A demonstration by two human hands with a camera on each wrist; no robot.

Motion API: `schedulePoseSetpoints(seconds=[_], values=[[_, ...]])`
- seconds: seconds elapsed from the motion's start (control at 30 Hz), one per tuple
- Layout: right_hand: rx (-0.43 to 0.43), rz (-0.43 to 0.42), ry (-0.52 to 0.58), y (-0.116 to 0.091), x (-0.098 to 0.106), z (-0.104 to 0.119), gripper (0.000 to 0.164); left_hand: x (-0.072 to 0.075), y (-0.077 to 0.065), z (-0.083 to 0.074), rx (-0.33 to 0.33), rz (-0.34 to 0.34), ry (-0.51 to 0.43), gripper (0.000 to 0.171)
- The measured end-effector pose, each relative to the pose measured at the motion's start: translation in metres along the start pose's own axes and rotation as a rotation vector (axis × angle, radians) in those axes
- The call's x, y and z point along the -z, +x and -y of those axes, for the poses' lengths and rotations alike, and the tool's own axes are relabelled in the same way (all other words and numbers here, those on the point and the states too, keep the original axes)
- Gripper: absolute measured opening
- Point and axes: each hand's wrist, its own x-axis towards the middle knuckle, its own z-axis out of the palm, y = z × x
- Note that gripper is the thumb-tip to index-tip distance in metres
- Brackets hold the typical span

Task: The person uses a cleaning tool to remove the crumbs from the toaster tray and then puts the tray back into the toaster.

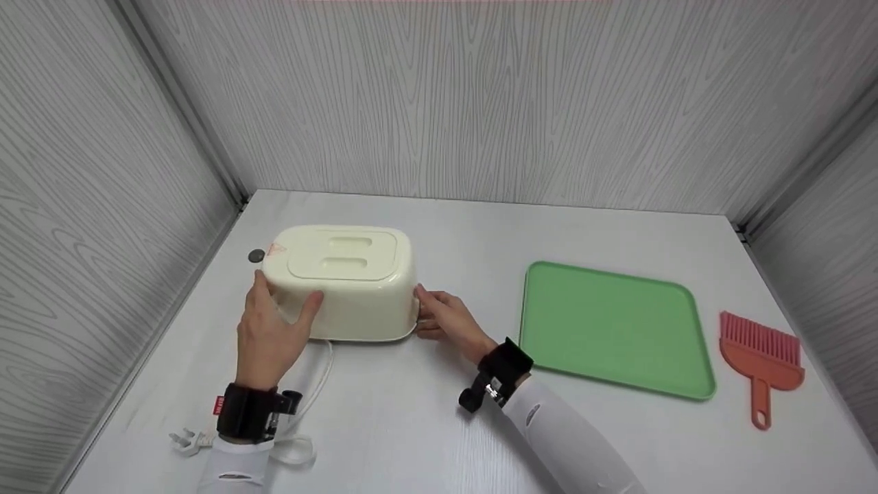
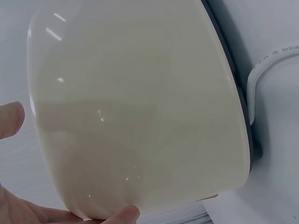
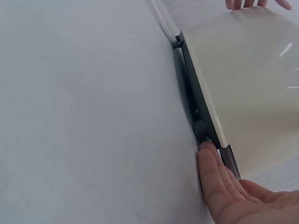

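Note:
A cream toaster (image 1: pixel 357 309) with a lid (image 1: pixel 343 254) over its top stands on the left of the white table, its dark base (image 3: pixel 201 88) showing in the right wrist view. My left hand (image 1: pixel 267 336) touches its left end with the fingers, the thumb spread toward the front upper edge. At the lower right end is my right hand (image 1: pixel 449 322). Its fairly straight fingers (image 3: pixel 210 172) reach the base's corner, and its thumb lies beside the toaster's end. The white cord (image 1: pixel 329 363) runs from under the front toward my left wrist.
A plug (image 1: pixel 185 442) lies left of my left wrist, with coiled cord beside it. Right of the toaster sits a green tray (image 1: pixel 617 329), then a red hand brush (image 1: pixel 761 363). A small dark disc (image 1: pixel 256 256) lies behind the left corner. Grey panels (image 1: pixel 439 103) border the table.

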Motion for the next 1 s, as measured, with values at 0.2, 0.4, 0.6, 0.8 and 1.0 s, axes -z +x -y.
schedulePoseSetpoints(seconds=[0.2, 0.4, 0.6, 0.8, 1.0], values=[[-0.003, -0.002, 0.023, 0.003, -0.001, 0.0, 0.079, -0.006, 0.002, -0.001, 0.009, -0.019, -0.009, 0.107], [-0.003, 0.011, 0.038, -0.001, 0.006, -0.003, 0.081, -0.016, 0.001, -0.006, 0.006, -0.062, -0.002, 0.107], [0.01, 0.002, 0.032, -0.008, 0.02, -0.004, 0.084, -0.025, 0.001, -0.015, -0.034, -0.059, -0.025, 0.107], [0.012, -0.018, 0.061, -0.017, 0.031, -0.007, 0.08, -0.035, 0.003, -0.02, -0.064, -0.042, -0.027, 0.108], [0.004, -0.056, 0.087, -0.029, 0.034, -0.008, 0.081, -0.04, 0.006, -0.023, -0.087, 0.002, -0.04, 0.108]])
